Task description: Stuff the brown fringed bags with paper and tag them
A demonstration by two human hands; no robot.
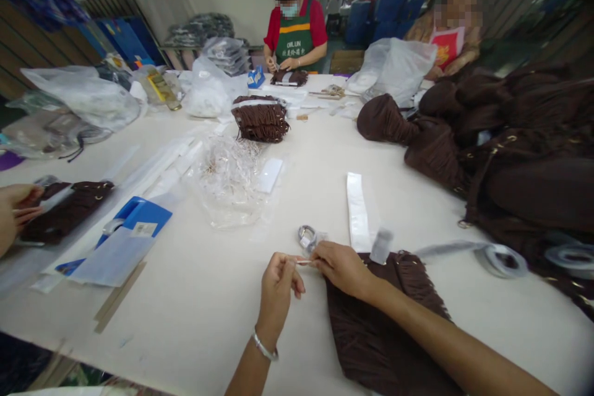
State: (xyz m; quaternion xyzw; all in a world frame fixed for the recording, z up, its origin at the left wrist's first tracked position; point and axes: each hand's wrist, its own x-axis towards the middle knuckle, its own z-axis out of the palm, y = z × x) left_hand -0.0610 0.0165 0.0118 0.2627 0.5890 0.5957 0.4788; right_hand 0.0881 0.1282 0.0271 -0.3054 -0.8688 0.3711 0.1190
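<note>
By edge of brown bag [352,337], left hand [276,281] and right hand [346,269] fingers pinch thin strip [304,262]; tabletop [208,303] stretches left.

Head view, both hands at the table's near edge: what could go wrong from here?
Two risks, as far as I can judge. The thin pale strip is pinched between the fingertips of the left hand and right hand, so it could slip and drop. The right forearm crosses above the brown fringed bag, so it might ruffle or shift the bag; whether they touch is unclear.
</note>
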